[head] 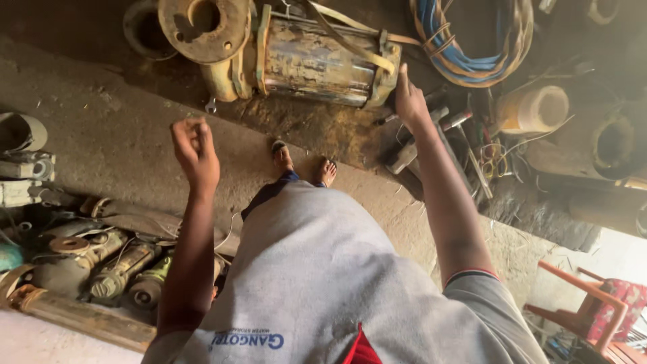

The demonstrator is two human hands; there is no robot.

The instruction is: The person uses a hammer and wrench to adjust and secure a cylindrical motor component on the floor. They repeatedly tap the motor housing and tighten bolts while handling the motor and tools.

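Head view: hands [195, 152] raised (left seemingly fisted).

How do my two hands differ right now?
The left hand is curled into a loose fist; the right hand is stretched out with its fingers extended. The left hand hangs in the air over the bare floor, touching nothing visible; the right hand reaches the end of the rusty pump lying on its side. The left hand is nearer the body, the right farther forward. Both are bare and raised in front of the person.
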